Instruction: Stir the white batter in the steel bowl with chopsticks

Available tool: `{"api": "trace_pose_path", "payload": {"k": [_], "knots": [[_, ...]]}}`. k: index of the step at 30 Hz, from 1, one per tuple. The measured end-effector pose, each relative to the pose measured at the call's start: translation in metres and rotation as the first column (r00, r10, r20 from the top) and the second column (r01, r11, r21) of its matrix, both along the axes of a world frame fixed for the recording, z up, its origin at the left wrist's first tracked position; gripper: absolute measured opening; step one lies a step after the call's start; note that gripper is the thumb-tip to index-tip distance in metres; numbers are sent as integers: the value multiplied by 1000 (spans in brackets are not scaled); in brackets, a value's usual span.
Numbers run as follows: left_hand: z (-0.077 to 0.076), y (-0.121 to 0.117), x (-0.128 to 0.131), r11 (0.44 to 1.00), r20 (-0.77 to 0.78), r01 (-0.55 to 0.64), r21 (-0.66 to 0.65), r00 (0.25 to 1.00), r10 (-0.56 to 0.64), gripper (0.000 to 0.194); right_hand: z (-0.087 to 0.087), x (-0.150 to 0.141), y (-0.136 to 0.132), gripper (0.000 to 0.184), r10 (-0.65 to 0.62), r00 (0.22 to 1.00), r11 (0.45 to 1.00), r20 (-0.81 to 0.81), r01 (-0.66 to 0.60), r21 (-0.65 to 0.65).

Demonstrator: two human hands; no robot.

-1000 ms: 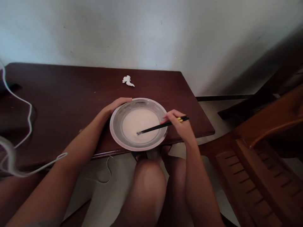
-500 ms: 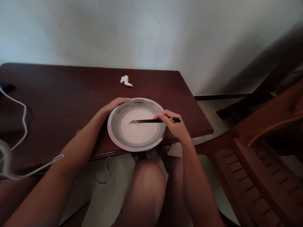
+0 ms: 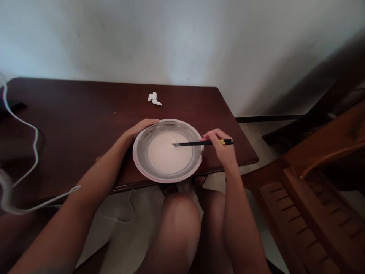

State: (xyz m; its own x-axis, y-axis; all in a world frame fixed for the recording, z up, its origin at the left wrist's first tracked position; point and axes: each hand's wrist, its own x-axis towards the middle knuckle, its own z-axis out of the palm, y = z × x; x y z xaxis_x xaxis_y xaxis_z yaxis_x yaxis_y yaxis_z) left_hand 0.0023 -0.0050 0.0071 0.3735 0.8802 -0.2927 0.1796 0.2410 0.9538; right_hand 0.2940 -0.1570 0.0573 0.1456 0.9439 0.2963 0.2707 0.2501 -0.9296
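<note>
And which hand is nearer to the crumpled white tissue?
Left. The left hand is against the left side of the bowl, just this side of the tissue; the right hand, holding black chopsticks, is farther off, to the tissue's right.

Looks like a home, likely a living or dining room. Suggested by a dark polished wooden table [image 3: 71, 110] against a plain, scuffed wall [image 3: 142, 38] on the far side, a slatted wooden chair [image 3: 302, 213] at right, an ordinary bowl [image 3: 142, 150] and chopsticks [image 3: 191, 144] near, a crumpled tissue [image 3: 154, 99] farther off, and a loose white cord [image 3: 36, 140] at left.
</note>
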Motion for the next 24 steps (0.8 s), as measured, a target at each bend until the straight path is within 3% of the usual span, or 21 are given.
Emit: {"api": "trace_pose_path", "payload": {"k": [2, 6, 8, 10, 13, 14, 17, 19, 21, 24], "knots": [[-1, 1, -1, 999, 10, 16, -30, 1000, -15, 35, -1, 4, -1, 29, -23, 998, 999, -67, 20, -36], [-2, 2, -1, 1000, -6, -4, -27, 1000, 4, 33, 0, -6, -3, 26, 232, 973, 970, -2, -231, -79], [-2, 1, -1, 1000, -13, -13, -27, 1000, 12, 34, 1, -10, -2, 24, 264, 962, 964, 68, -260, -59], [-2, 0, 0, 999, -19, -22, -32, 1000, 21, 35, 2, -6, -1, 24, 149, 985, 989, 81, -148, -18], [-1, -2, 0, 1000, -32, -25, -13, 999, 25, 36, 1, 5, -3, 28, -46, 998, 999, -41, 46, -5], [0, -1, 0, 1000, -37, -23, 1, 999, 23, 35, 1, 6, -4, 29, -43, 997, 999, -62, 42, -23], [-1, -1, -1, 1000, -34, -16, 8, 999, 16, 34, 0, -2, -5, 27, 143, 989, 985, -34, -146, -88], [-1, -1, -1, 999, -22, -28, -18, 999, 28, 33, -1, -7, -3, 24, 209, 978, 976, 18, -207, -68], [0, -2, 0, 998, -12, -37, -50, 999, 37, 33, -2, -7, 0, 23, 145, 988, 989, 44, -145, -18], [1, -3, 0, 997, -17, -51, -54, 999, 50, 33, -3, 3, 1, 25, -48, 998, 998, -45, 50, 24]]}}
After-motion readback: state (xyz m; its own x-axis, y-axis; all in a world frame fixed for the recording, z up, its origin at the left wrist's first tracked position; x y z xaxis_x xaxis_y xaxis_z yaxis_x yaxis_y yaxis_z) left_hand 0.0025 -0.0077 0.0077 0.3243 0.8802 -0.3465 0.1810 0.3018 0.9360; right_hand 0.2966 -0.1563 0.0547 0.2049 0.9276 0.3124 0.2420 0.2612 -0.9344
